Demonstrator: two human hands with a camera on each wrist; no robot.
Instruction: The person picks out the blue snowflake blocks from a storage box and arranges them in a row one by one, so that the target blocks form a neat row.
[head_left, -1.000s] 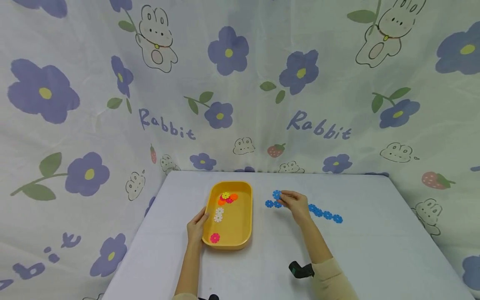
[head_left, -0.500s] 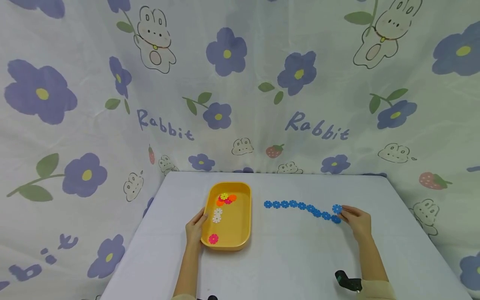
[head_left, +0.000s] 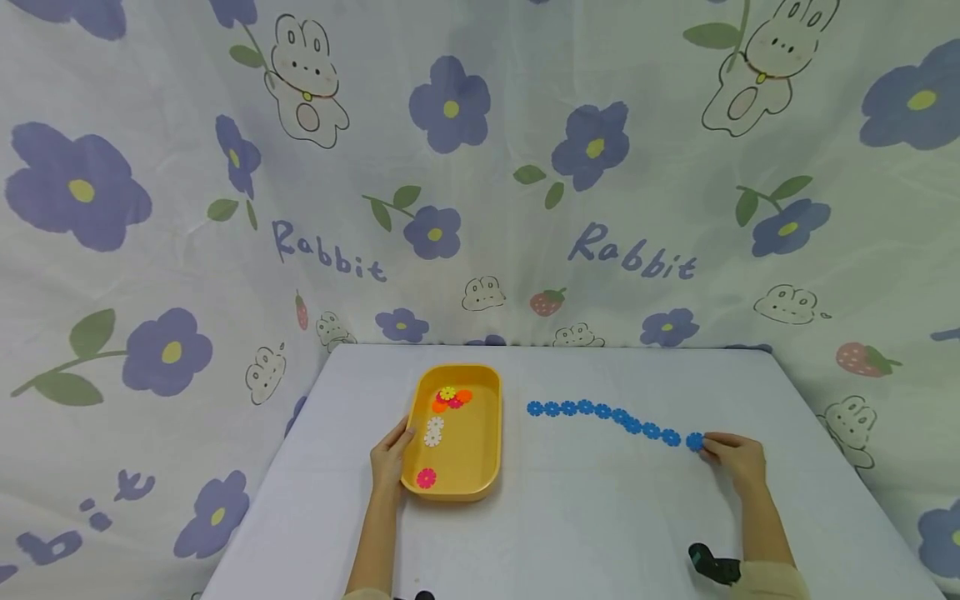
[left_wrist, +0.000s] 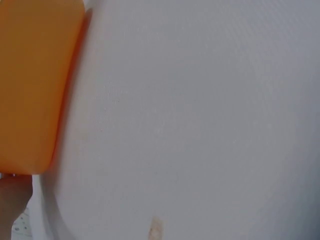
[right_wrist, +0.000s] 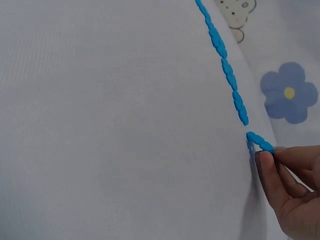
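My right hand [head_left: 738, 461] pinches a blue snowflake-shaped plastic disc [head_left: 694, 442] between thumb and fingertips. In the right wrist view this disc [right_wrist: 260, 142] is tilted, its near edge close over the cloth. Just left of it ends a wavy row of blue snowflake discs [head_left: 586, 407] laid on the white table. My left hand [head_left: 388, 457] grips the left wall of a yellow tray [head_left: 491, 467], thumb at the rim and the other fingers hidden. The left wrist view shows the tray's outer side [left_wrist: 35, 90] and part of that hand [left_wrist: 14, 197].
Inside the tray lie a pink disc [head_left: 426, 478], white discs [head_left: 433, 432] and a small pile with a yellow disc [head_left: 447, 392] and orange discs [head_left: 465, 396]. A rabbit-and-flower curtain [head_left: 510, 233] hangs behind the white table [head_left: 585, 517].
My right hand has moved right with the blue disc, from over the row's left part to beyond its right end, and has lowered. My left hand stays on the tray.
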